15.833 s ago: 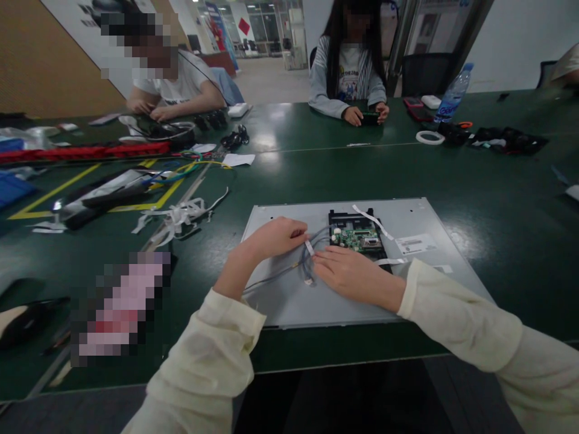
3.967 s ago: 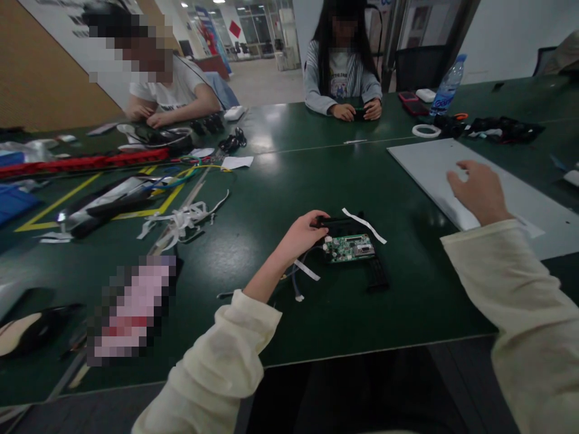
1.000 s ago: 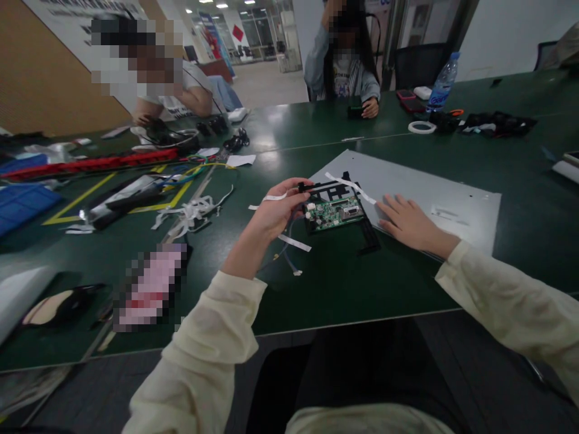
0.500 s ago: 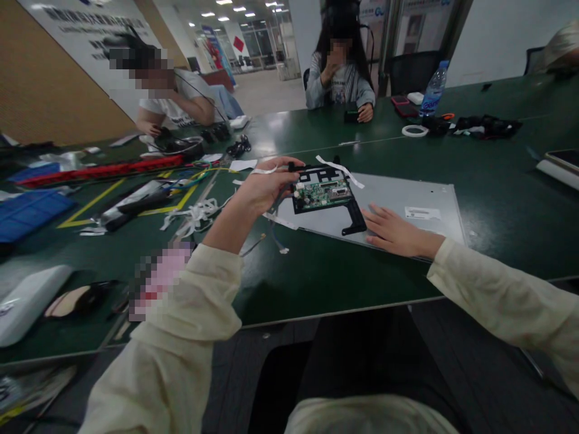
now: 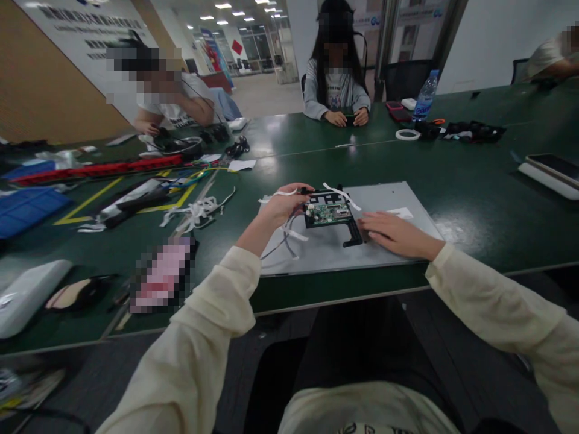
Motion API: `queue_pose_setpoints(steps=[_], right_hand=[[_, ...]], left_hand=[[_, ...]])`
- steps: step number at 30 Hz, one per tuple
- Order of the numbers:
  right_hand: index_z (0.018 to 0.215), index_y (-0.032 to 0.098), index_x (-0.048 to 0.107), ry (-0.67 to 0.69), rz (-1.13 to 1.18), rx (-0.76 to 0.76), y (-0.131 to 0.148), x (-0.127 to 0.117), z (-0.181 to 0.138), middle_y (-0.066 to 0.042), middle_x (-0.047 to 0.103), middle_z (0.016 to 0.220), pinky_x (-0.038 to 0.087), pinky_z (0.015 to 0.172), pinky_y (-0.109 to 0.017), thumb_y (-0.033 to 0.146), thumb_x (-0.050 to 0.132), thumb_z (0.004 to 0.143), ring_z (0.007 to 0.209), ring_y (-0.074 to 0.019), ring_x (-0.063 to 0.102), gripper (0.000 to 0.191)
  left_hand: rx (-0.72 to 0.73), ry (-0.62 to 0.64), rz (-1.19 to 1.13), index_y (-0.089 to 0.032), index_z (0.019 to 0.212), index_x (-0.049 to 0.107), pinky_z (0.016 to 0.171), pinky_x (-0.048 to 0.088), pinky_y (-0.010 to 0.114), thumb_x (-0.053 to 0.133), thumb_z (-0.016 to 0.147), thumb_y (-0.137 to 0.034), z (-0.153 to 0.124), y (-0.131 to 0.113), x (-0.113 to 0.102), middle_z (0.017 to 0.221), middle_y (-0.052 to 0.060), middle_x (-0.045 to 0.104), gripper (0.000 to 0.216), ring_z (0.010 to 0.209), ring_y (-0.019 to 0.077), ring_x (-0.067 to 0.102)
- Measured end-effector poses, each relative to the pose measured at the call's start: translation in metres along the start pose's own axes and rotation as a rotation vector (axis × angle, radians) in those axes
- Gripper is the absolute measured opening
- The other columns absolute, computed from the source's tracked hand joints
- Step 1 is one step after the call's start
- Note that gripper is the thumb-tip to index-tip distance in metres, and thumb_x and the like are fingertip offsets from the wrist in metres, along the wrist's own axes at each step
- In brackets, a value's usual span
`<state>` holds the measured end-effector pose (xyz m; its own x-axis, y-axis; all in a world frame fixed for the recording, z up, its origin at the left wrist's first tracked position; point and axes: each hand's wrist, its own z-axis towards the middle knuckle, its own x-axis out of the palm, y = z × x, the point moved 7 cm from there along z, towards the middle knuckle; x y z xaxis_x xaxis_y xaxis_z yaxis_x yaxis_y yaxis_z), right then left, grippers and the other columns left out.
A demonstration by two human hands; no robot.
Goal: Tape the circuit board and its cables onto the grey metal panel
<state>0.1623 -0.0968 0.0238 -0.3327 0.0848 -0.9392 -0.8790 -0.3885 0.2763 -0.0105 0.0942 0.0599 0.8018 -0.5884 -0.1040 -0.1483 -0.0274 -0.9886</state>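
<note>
My left hand point(image 5: 281, 210) grips the left edge of a black bracket frame point(image 5: 354, 234), which carries a green circuit board point(image 5: 327, 214). White tape strips hang from the frame's top and near my left fingers. Under it lies a flat grey metal panel point(image 5: 316, 260) with a white label point(image 5: 400, 213). Thin grey cables point(image 5: 286, 242) trail over the panel's left part. My right hand point(image 5: 398, 234) lies on the panel with its fingers stretched out flat, close to the right side of the frame. Whether its fingertips touch the frame I cannot tell.
Crumpled white strips point(image 5: 199, 212), a pink item point(image 5: 165, 274) and a computer mouse point(image 5: 79, 293) lie to the left. A blue tray point(image 5: 31, 211) stands farther left. Across the table sit two people; a water bottle point(image 5: 425, 96) and tape roll point(image 5: 408, 135) are at back right.
The panel has turned and shifted toward me, its front edge now nearly along the table's edge. The frame came slightly nearer with my left hand. The person opposite lowered a hand from the face.
</note>
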Motion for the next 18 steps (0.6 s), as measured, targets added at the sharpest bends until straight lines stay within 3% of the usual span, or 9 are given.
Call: queue_pose_setpoints(steps=[3,6,12,18], right_hand=[[0.136,0.022,0.049,-0.080,-0.089,0.232,-0.052,-0.006,-0.023,-0.006,0.041,0.147,0.029,0.108,-0.057,0.040,0.030,0.095,0.140,-0.0284,0.027,0.049],[0.140,0.023,0.044,-0.083,-0.082,0.307,-0.082,-0.004,-0.038,-0.007,0.039,0.148,0.030,0.107,-0.057,0.042,0.031,0.095,0.138,-0.0286,0.031,0.051],[0.141,0.025,0.043,-0.071,-0.076,0.295,-0.080,-0.002,-0.038,-0.005,0.037,0.149,0.028,0.110,-0.054,0.044,0.033,0.094,0.139,-0.0269,0.030,0.051],[0.141,0.025,0.042,-0.083,-0.080,0.294,-0.079,-0.003,-0.037,-0.005,0.038,0.149,0.029,0.110,-0.052,0.040,0.034,0.094,0.139,-0.0259,0.029,0.050]], left_hand=[[0.037,0.041,-0.020,-0.018,0.087,0.067,0.047,0.043,0.017,0.068,0.061,-0.010,0.011,0.013,0.012,0.079,0.001,0.064,0.027,0.057,0.0076,0.055],[0.036,0.064,-0.018,-0.019,0.088,0.067,0.046,0.041,0.016,0.069,0.060,-0.012,0.015,0.028,0.026,0.079,0.000,0.064,0.029,0.057,0.0074,0.054],[0.164,0.068,0.224,-0.019,0.097,0.064,0.057,0.042,0.018,0.063,0.071,-0.021,0.017,0.036,0.041,0.077,-0.002,0.063,0.026,0.065,0.0096,0.055],[0.377,0.017,0.678,-0.016,0.101,0.062,0.084,0.047,0.031,0.063,0.074,-0.019,0.025,0.019,0.047,0.100,0.008,0.065,0.027,0.094,0.0197,0.060]])
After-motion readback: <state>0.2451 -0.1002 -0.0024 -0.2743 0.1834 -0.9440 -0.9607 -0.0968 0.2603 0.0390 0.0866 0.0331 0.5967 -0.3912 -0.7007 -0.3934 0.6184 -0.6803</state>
